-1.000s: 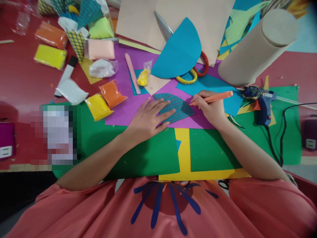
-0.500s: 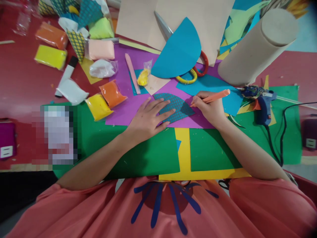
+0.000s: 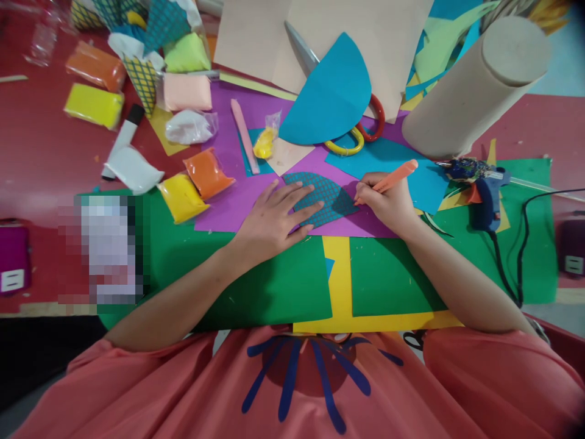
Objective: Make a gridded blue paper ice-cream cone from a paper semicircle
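Observation:
My left hand [image 3: 274, 222] lies flat with spread fingers on a teal fan-shaped piece with a dark grid pattern [image 3: 326, 198]. That piece rests on a purple sheet [image 3: 219, 210]. My right hand [image 3: 386, 201] grips an orange marker [image 3: 395, 175], its tip down at the right corner of the patterned piece. Above my hands, a plain blue fan-shaped piece [image 3: 336, 91] covers the middle of a pair of scissors [image 3: 375, 119] with a red and a yellow handle loop.
Clay packets [image 3: 208, 172], a black-capped marker [image 3: 123, 137] and patterned cones [image 3: 139, 76] lie at the left. A pink stick [image 3: 244, 134] is nearer the middle. At the right are a beige cylinder [image 3: 466, 91] and a blue glue gun [image 3: 489, 198] with its cord. Green sheets [image 3: 274, 286] cover the near side.
The orange marker has tilted more upright, and its tip has shifted slightly down and right along the edge of the patterned piece. My left hand has stayed in place.

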A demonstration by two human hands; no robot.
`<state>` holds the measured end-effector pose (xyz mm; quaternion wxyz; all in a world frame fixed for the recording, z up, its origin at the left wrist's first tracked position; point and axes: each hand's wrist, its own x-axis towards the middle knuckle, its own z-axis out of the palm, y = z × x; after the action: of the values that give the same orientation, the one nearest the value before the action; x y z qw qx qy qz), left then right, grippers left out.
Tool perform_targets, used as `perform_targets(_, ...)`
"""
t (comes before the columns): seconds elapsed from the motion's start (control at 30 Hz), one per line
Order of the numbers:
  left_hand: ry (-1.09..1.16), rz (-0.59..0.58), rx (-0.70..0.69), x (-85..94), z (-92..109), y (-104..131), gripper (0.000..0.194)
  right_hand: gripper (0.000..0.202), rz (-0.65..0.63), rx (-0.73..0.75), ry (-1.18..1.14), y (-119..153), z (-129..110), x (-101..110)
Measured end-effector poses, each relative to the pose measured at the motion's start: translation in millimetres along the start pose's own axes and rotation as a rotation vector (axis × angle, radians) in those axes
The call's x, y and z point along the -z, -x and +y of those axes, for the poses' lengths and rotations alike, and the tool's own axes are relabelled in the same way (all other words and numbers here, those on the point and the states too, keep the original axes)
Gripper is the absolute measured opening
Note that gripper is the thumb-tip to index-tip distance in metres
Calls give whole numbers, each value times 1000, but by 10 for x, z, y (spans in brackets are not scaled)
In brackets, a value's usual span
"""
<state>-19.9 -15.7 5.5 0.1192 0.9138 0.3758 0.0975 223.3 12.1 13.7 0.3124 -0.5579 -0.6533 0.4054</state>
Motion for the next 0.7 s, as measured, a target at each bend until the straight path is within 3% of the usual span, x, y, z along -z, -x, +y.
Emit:
perform_targets(0.5, 3, -4, 13, 0, 11, 3, 37, 23, -49, 39, -7, 5, 8, 38)
perform_targets(0.7, -20, 15, -9, -6, 5, 2, 37, 25, 97, 7, -103, 16, -20, 45)
